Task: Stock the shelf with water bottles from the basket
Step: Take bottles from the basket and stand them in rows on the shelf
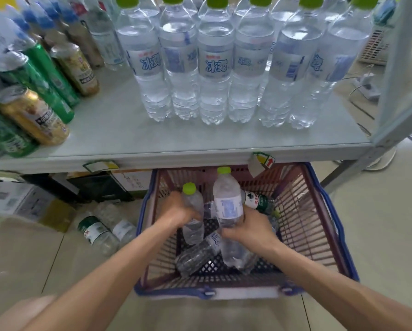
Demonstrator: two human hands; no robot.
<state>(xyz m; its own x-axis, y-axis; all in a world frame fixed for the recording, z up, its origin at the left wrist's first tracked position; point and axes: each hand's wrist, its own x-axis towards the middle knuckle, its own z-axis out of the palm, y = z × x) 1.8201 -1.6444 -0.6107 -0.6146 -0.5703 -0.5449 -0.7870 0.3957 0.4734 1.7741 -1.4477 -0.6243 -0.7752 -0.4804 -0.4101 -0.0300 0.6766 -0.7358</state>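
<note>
In basket (305, 225): left grip (181, 211) wrapped round one bottle (194, 231), right grip (250, 229) wrapped round taller bottle (227, 204). Lift clear of overhanging shelf (119, 134) edge to avoid striking caps, loosening either hold, or toppling standing row (214, 68) beyond.

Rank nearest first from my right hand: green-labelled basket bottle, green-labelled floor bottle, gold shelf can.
1. Green-labelled basket bottle, plastic: beside right hand.
2. Green-labelled floor bottle: left of red basket.
3. Gold metal can: shelf, far left.

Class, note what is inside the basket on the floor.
The left hand and right hand each grip a green-capped bottle; more bottles lie beneath, one green-labelled. Hands hide how many.
</note>
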